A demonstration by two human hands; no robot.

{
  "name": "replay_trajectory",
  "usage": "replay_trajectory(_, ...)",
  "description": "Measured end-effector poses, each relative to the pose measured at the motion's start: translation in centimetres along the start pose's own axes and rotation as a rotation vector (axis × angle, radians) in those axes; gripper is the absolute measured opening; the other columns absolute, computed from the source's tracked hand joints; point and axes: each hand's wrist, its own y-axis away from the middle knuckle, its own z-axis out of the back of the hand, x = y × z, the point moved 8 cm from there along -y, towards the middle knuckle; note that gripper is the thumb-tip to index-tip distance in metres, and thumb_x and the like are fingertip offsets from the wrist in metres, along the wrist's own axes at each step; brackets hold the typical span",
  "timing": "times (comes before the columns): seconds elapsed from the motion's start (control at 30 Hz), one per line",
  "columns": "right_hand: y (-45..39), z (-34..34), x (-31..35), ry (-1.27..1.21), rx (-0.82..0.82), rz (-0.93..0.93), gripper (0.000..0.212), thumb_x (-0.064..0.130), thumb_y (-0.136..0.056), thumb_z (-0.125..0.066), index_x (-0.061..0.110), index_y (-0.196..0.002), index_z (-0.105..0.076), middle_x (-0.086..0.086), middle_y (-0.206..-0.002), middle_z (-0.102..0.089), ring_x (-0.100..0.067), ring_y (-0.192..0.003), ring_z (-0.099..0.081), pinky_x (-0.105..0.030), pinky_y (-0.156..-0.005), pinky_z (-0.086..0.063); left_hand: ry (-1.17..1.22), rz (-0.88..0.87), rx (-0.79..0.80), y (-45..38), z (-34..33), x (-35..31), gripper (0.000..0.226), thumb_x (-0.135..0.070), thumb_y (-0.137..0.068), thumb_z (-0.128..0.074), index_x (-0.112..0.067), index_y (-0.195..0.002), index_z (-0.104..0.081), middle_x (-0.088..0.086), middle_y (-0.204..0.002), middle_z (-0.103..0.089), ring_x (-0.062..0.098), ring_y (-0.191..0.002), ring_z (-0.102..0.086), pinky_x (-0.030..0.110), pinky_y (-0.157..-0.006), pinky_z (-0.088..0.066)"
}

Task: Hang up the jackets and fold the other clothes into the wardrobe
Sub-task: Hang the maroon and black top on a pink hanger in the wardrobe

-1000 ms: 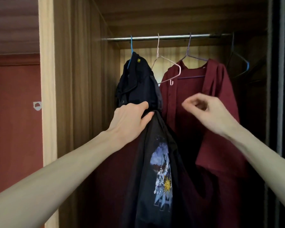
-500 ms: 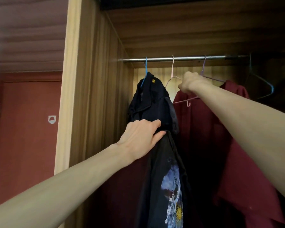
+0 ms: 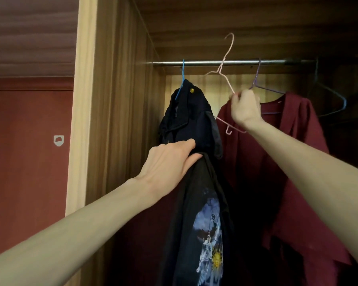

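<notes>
Moved: your right hand (image 3: 245, 109) has lifted the pink hanger (image 3: 225, 79) off the rail (image 3: 215, 63), fingers curled round it.
Left hand (image 3: 170, 164): you grip the black printed garment (image 3: 201, 223).
Hidden: its lower part, cut off.

Both bare arms reach up and forward. The left hand (image 3: 170, 162) pinches dark cloth, thumb beneath. The right hand (image 3: 245, 109), raised higher, apparently curls around thin wire.
</notes>
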Motion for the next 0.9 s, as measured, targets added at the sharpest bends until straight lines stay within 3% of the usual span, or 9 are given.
replay_trajectory(0.13, 5.5, -0.4, -3.1, -0.162, 0.023, -0.002, 0.025, 0.029, -0.110, -0.040, 0.012, -0.112, -0.058, -0.005, -0.093, -0.066, -0.024, -0.090, -0.056, -0.032, -0.075, -0.034, 0.067, 0.070, -0.102, 1.3, 0.3, -0.5, 0.033, -0.048, -0.106, -0.035, -0.020, -0.097, -0.051, -0.007, -0.083, -0.057, 0.016, -0.069, -0.060, 0.035, -0.054, -0.043)
replay_trajectory(0.3, 8.7, -0.1, -6.8, -0.248, 0.047, -0.146, 0.037, 0.046, -0.103, -0.053, 0.013, -0.087, -0.056, 0.007, -0.065, -0.052, -0.013, -0.066, -0.049, -0.033, -0.067, -0.038, 0.126, 0.140, -0.100, 2.2, -0.2, -0.9, 0.027, -0.045, -0.107, -0.038, -0.022, -0.095, -0.045, -0.005, -0.079, -0.056, 0.021, -0.065, -0.056, 0.038, -0.055, -0.044)
replay_trajectory(0.4, 10.1, 0.7, -8.5, -0.222, 0.073, -0.186, 0.049, 0.045, -0.103, -0.053, 0.003, -0.077, -0.051, 0.002, -0.062, -0.049, -0.021, -0.070, -0.048, -0.034, -0.070, -0.035, 0.121, 0.131, -0.089, 2.8, 0.4, -1.3, 0.030, -0.048, -0.107, -0.040, -0.021, -0.096, -0.049, -0.006, -0.074, -0.055, 0.022, -0.062, -0.057, 0.042, -0.056, -0.049)
replay_trajectory(0.53, 12.0, 3.3, -10.6, -0.180, 0.030, -0.217, 0.041, 0.036, -0.105, -0.047, 0.009, -0.076, -0.056, 0.001, -0.065, -0.054, -0.027, -0.074, -0.053, -0.032, -0.072, -0.032, 0.116, 0.099, -0.041, 3.8, 1.0, -2.8, 0.036, -0.052, -0.106, -0.037, -0.021, -0.096, -0.049, -0.006, -0.075, -0.056, 0.021, -0.063, -0.057, 0.043, -0.058, -0.050)
replay_trajectory(0.63, 13.3, 5.9, -11.7, -0.173, -0.058, -0.213, 0.042, 0.035, -0.104, -0.042, 0.011, -0.070, -0.053, 0.004, -0.061, -0.055, -0.009, -0.060, -0.051, -0.030, -0.067, -0.028, 0.096, 0.100, -0.018, 4.4, 1.4, -3.6, 0.038, -0.053, -0.105, -0.038, -0.019, -0.095, -0.050, -0.005, -0.073, -0.056, 0.019, -0.062, -0.056, 0.042, -0.058, -0.049)
replay_trajectory(0.73, 14.7, 8.4, -12.7, -0.171, -0.166, -0.181, 0.047, 0.038, -0.103, -0.038, 0.015, -0.064, -0.047, 0.004, -0.058, -0.053, -0.004, -0.057, -0.052, -0.031, -0.064, -0.024, 0.055, 0.098, -0.009, 5.0, 1.8, -4.3, 0.038, -0.053, -0.105, -0.039, -0.018, -0.092, -0.049, -0.004, -0.072, -0.057, 0.020, -0.059, -0.052, 0.034, -0.060, -0.039)
replay_trajectory(0.83, 15.8, 9.5, -13.8, -0.369, -0.199, -0.217, 0.050, 0.044, -0.104, -0.038, 0.016, -0.063, -0.044, 0.001, -0.055, -0.049, -0.009, -0.051, -0.046, -0.039, -0.061, -0.035, 0.024, 0.099, 0.024, 5.8, 2.4, -4.8, 0.038, -0.052, -0.105, -0.038, -0.018, -0.090, -0.047, -0.005, -0.071, -0.055, 0.020, -0.059, -0.049, 0.030, -0.064, -0.031)
replay_trajectory(0.9, 17.0, 9.8, -13.5, -0.695, -0.166, -0.241, 0.050, 0.045, -0.105, -0.043, 0.024, -0.060, -0.037, 0.007, -0.050, -0.037, -0.011, -0.043, -0.035, -0.033, -0.044, -0.031, 0.013, 0.134, 0.048, 6.6, 3.1, -4.7, 0.039, -0.053, -0.105, -0.039, -0.018, -0.092, -0.049, -0.005, -0.072, -0.055, 0.018, -0.061, -0.054, 0.032, -0.059, -0.034)
